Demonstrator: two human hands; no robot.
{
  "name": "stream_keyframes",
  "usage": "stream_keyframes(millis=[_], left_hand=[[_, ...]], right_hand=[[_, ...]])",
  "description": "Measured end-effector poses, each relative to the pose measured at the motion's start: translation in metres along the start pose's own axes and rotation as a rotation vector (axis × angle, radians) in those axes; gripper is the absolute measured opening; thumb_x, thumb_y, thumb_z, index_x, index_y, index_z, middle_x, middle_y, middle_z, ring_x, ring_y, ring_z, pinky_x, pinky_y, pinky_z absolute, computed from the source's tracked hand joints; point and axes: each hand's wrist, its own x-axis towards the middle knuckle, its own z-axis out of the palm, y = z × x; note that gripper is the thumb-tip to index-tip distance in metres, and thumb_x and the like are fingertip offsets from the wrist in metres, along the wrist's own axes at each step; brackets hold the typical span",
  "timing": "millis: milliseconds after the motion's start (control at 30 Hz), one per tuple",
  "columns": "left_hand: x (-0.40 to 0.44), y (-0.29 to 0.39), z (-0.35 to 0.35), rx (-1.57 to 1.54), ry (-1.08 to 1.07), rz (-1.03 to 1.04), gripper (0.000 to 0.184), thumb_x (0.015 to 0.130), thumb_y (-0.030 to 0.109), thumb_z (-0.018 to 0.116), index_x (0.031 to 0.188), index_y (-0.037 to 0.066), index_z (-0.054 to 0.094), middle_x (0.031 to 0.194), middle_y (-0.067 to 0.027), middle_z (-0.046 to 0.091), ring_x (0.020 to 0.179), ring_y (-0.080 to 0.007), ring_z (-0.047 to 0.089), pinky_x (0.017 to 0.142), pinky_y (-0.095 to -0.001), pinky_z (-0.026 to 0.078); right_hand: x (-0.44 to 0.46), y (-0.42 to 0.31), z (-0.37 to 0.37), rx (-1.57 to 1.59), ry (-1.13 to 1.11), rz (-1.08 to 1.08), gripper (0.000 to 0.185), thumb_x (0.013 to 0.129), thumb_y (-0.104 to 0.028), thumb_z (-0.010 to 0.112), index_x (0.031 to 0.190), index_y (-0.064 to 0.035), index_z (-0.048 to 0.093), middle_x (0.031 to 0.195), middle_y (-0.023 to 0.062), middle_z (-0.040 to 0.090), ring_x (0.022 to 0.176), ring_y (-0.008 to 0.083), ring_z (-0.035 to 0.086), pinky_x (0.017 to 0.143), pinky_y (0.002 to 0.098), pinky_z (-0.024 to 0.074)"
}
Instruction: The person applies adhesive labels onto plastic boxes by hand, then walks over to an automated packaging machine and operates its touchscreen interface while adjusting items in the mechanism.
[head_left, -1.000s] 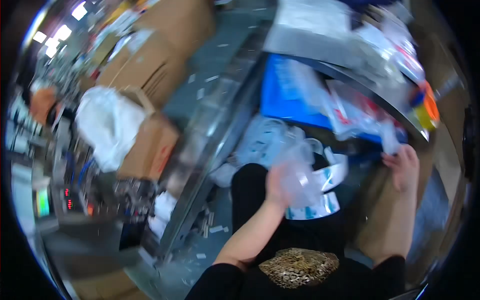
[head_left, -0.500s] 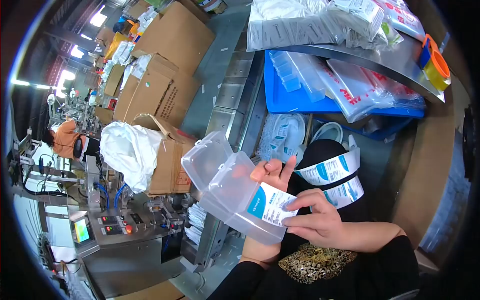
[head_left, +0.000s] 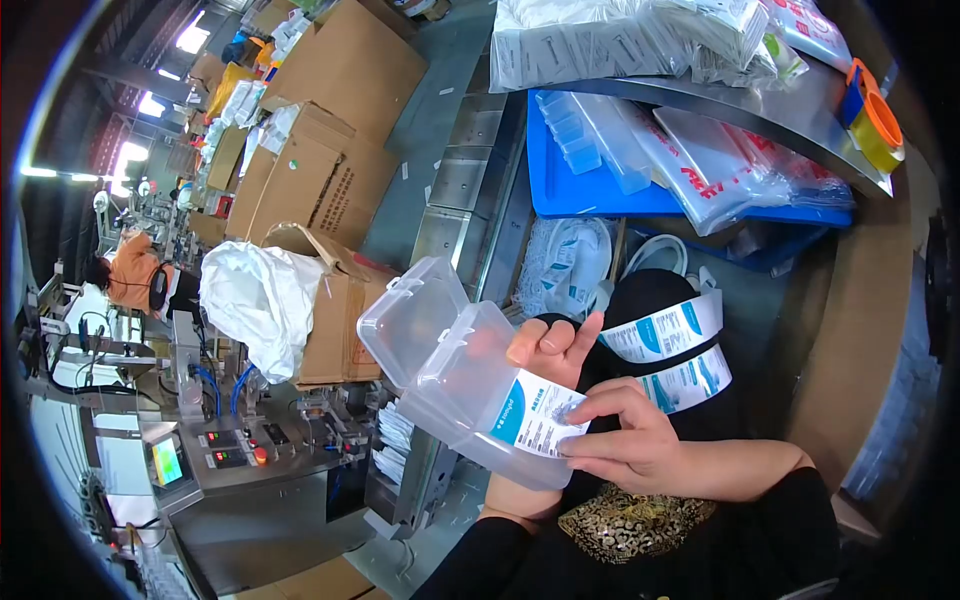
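Observation:
A clear plastic box (head_left: 465, 375) with its hinged lid (head_left: 412, 318) swung open is tilted in front of me. My left hand (head_left: 560, 350) supports it from behind and beneath, its fingertips showing past the far side; the palm is partly hidden by the box. A white and blue printed label (head_left: 540, 415) lies on the box wall. My right hand (head_left: 640, 440) pinches at the label's right edge, thumb and fingers against it. Close by, a strip of similar labels (head_left: 665, 332) runs over my dark-clothed leg.
A label roll (head_left: 575, 265) sits beyond my knee. Above it is a blue tray (head_left: 570, 205) with plastic bags and clear boxes. An orange tape roll (head_left: 880, 118) hangs at the shelf's right edge. Left are a metal conveyor (head_left: 445, 232), cartons (head_left: 305, 190) and a machine panel (head_left: 235, 445). A person in orange (head_left: 133, 272) is farther off.
The box has shifted slightly left and its label shows a little flatter. My right fingers stay at the label's edge. The view has moved slightly.

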Motion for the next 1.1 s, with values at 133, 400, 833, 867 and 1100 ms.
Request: stream_keyframes(millis=[133, 400, 833, 867, 1100], left_hand=[[-0.005, 0.008, 0.007, -0.061, -0.022, -0.090, 0.028, 0.088, 0.033, 0.038, 0.098, 0.013, 0.056, 0.086, -0.0052, 0.053, 0.076, -0.0218, 0.050, 0.105, -0.0469, 0.016], [-0.035, -0.006, -0.056, 0.313, 0.274, -0.349, 0.056, 0.072, 0.035, 0.063, 0.115, 0.010, 0.038, 0.116, -0.0134, 0.045, 0.098, -0.0315, 0.052, 0.082, -0.0431, 0.044], [-0.050, -0.065, -0.101, 0.609, 0.562, -0.426, 0.040, 0.073, 0.014, 0.063, 0.106, 0.007, 0.041, 0.098, -0.0060, 0.051, 0.093, -0.0167, 0.051, 0.080, -0.0327, 0.044], [-0.050, -0.065, -0.100, 0.602, 0.558, -0.425, 0.039, 0.073, 0.013, 0.063, 0.106, 0.007, 0.041, 0.098, -0.0058, 0.051, 0.093, -0.0164, 0.051, 0.080, -0.0323, 0.043], [-0.049, -0.067, -0.094, 0.573, 0.544, -0.432, 0.039, 0.074, 0.012, 0.063, 0.106, 0.007, 0.042, 0.098, -0.0055, 0.051, 0.093, -0.0162, 0.051, 0.080, -0.0316, 0.043]], right_hand=[[0.004, 0.000, -0.006, -0.067, -0.132, -0.002, 0.027, 0.070, -0.023, 0.067, 0.093, -0.0097, 0.064, 0.107, 0.0086, 0.050, 0.100, 0.0265, 0.045, 0.083, 0.0343, 0.0354], [-0.098, 0.053, -0.076, -0.539, 0.321, 0.802, 0.024, 0.074, -0.017, 0.062, 0.094, -0.0054, 0.058, 0.104, 0.0127, 0.052, 0.093, 0.0250, 0.053, 0.078, 0.0320, 0.0433], [-0.076, 0.072, -0.103, -0.817, -0.179, 1.068, 0.025, 0.075, -0.029, 0.059, 0.077, -0.0045, 0.063, 0.071, 0.0144, 0.061, 0.069, 0.0297, 0.059, 0.066, 0.0360, 0.0473], [-0.075, 0.071, -0.106, -0.783, -0.158, 1.085, 0.026, 0.076, -0.030, 0.057, 0.077, -0.0045, 0.062, 0.073, 0.0146, 0.061, 0.071, 0.0299, 0.059, 0.067, 0.0367, 0.0470], [-0.068, 0.059, -0.098, -0.760, -0.173, 1.135, 0.021, 0.076, -0.026, 0.057, 0.078, -0.0058, 0.063, 0.075, 0.0150, 0.061, 0.072, 0.0299, 0.059, 0.066, 0.0348, 0.0470]])
